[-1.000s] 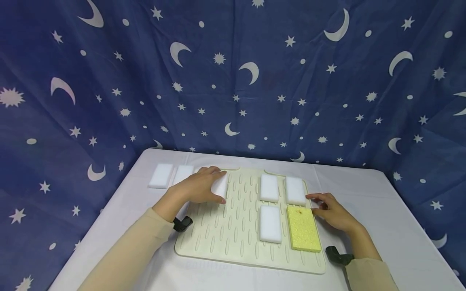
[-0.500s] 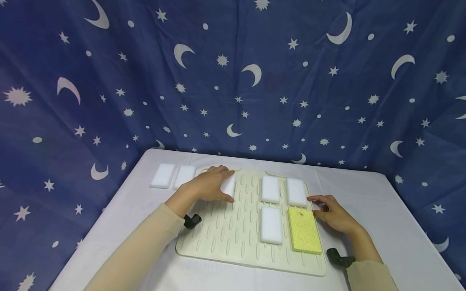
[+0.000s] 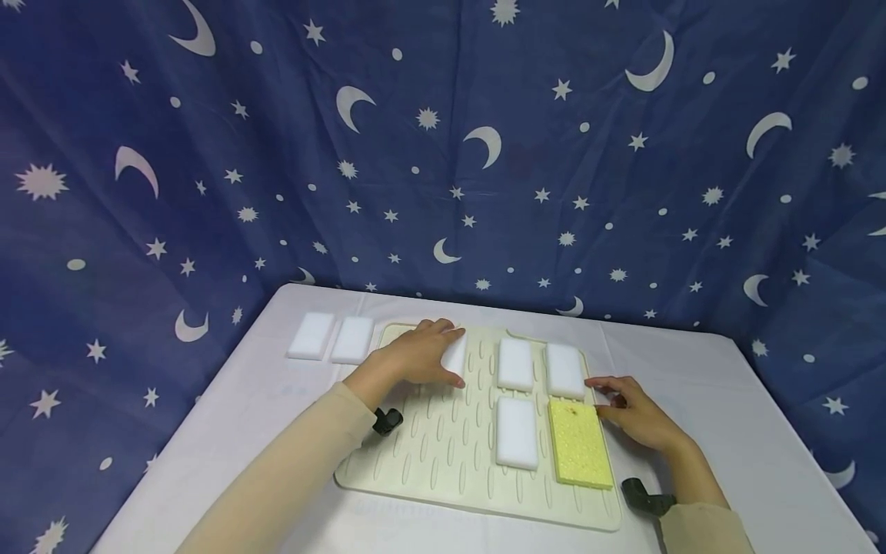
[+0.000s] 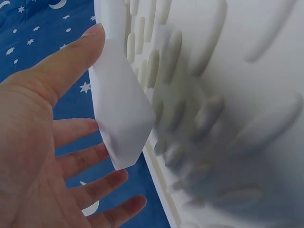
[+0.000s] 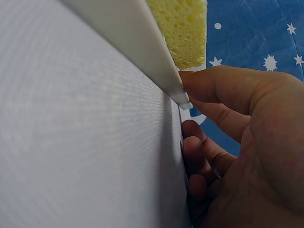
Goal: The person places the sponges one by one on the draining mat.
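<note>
A staged recording set: a star-and-moon backdrop cloth [image 3: 443, 154] hangs behind a white-covered table [image 3: 727, 431].

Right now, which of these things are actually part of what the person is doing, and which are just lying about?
In use:
- left hand holding a white sponge
- ribbed drying mat under it
- right hand touching the mat's edge
- three white sponges and a yellow sponge on the mat

Lying about:
- two white sponges on the table, off the mat
- starry blue curtain
</note>
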A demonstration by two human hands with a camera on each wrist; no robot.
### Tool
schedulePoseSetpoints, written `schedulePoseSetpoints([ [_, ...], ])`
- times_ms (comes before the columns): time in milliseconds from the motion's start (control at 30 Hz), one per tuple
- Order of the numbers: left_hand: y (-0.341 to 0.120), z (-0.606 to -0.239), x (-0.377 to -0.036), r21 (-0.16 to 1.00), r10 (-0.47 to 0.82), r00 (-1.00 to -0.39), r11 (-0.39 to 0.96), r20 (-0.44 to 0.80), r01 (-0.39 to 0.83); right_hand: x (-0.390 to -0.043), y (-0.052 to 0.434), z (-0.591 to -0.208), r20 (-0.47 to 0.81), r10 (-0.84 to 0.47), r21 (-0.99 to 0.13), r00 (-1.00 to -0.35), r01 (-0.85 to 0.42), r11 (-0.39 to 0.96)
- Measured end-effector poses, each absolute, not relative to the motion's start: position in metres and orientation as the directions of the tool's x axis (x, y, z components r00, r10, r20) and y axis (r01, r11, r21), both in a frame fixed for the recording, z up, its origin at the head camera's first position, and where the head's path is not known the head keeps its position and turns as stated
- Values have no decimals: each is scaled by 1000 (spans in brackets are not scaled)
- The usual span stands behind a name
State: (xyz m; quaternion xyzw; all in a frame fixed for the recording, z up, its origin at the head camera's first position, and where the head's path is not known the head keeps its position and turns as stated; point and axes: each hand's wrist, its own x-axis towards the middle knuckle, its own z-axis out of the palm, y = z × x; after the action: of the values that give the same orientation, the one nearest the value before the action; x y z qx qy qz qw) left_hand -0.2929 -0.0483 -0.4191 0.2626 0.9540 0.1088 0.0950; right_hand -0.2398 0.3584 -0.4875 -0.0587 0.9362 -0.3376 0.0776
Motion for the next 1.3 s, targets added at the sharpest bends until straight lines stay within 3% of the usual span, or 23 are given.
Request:
schedulePoseSetpoints([
  [1300, -9, -442, -311, 211, 526, -835, 845, -162, 491, -240, 359, -488, -101, -166, -643, -981, -63, 763],
])
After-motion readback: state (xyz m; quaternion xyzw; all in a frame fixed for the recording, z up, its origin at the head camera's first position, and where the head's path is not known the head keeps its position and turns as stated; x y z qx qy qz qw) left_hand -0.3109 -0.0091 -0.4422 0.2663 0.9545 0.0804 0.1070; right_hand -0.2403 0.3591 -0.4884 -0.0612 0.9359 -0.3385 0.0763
